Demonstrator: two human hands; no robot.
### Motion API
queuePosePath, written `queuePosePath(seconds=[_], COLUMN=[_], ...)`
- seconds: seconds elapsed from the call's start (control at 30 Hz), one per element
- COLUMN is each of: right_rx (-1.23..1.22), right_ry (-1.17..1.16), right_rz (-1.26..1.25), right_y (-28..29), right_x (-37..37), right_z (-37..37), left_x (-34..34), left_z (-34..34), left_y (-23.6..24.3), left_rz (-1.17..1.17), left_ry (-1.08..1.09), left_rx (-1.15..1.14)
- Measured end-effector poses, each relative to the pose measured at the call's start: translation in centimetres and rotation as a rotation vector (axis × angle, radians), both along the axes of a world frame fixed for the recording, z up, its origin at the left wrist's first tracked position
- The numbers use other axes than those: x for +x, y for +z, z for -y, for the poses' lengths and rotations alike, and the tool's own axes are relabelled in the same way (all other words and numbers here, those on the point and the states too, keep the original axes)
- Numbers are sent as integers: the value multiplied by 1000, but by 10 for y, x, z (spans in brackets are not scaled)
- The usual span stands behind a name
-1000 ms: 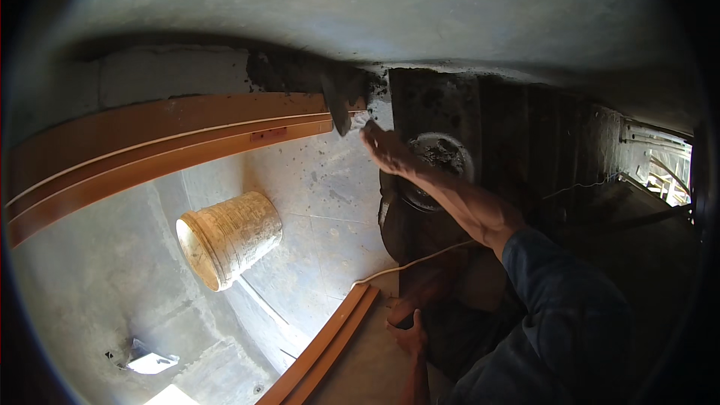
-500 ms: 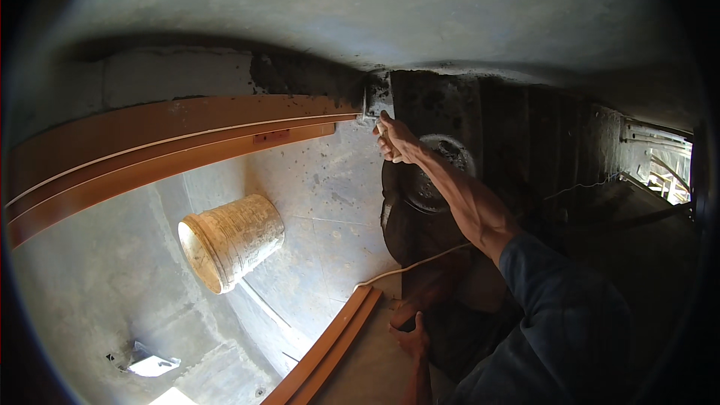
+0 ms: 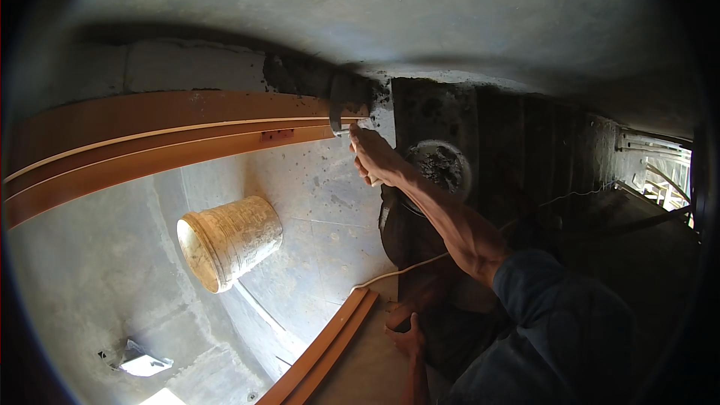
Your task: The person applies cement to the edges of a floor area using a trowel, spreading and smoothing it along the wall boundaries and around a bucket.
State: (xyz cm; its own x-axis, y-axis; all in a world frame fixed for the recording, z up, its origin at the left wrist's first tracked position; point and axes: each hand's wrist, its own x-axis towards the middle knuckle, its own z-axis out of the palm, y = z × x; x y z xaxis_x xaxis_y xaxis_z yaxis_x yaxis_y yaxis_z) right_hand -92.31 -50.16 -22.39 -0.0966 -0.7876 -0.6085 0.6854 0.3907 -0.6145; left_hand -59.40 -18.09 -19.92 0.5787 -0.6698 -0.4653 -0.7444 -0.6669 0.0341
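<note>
In my right hand (image 3: 373,154) is the handle of a plastering trowel, gripped with the fingers wrapped round it. The grey trowel blade (image 3: 337,109) lies across the end of the upper brown frame beam (image 3: 187,124), beside the dark wet mortar (image 3: 296,79) on the wall strip. Lower down, my left hand (image 3: 407,339) is beside the lower brown frame piece (image 3: 330,341), thumb raised and fingers curled round a dark edge. What it grips there is not clear. Below my right forearm sits a round container (image 3: 442,165) with grey mortar in it.
A stained whitish bucket (image 3: 232,244) stands out at the left against the grey surface. A pale cord (image 3: 401,274) runs past the lower frame piece toward my right arm. Dark ridged panels (image 3: 540,139) fill the right side, with a bright opening (image 3: 664,169) beyond.
My right hand and the trowel have moved left, from the pale corner strip onto the end of the upper beam. The left hand stays at the same place.
</note>
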Motion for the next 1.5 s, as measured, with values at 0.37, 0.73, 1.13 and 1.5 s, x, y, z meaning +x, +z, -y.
queuePosePath(seconds=[0.37,0.73,1.13,1.5], right_rx=[-310,68,198,25], right_ry=[139,-180,21,25], right_rz=[-113,323,321,27], right_y=[-19,-218,-149,10], right_x=[21,19,-2,21], right_z=[-69,-19,-30,-21], left_x=[-2,-10,-1,-3], left_z=[-3,2,-5,-6], left_y=[-2,-9,-12,-1], left_rz=[72,45,57,76], left_ry=[-42,-133,-110,-50], left_rx=[-19,8,-16,-34])
